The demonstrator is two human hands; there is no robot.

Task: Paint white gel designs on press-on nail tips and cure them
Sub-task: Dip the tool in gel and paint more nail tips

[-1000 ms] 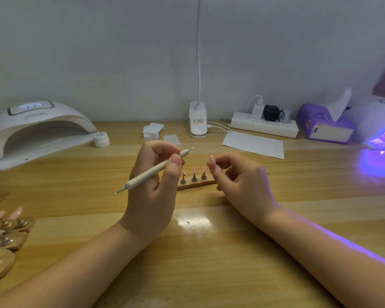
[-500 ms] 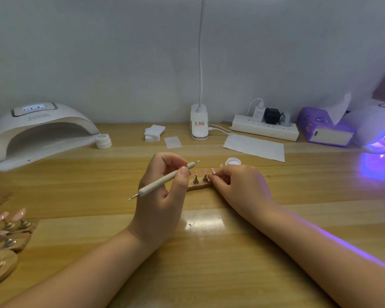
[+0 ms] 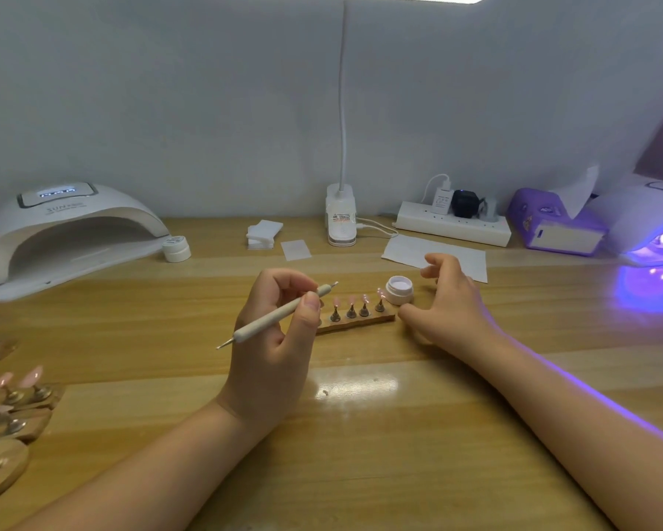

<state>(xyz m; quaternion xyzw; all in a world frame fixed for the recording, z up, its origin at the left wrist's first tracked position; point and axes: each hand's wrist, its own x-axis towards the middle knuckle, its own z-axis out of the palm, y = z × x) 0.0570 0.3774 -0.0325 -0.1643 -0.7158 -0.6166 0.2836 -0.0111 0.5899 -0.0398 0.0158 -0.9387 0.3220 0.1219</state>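
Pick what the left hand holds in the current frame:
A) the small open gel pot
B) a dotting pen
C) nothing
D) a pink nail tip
B: the left hand grips the dotting pen above the table, while the gel pot sits untouched by the right hand.

A single head-worn wide-angle view looked forward and down from above the near edge of the wooden table (image 3: 360, 473), close over the forearms, facing the far wall (image 3: 207, 109); straight lines bowed toward the frame's edges
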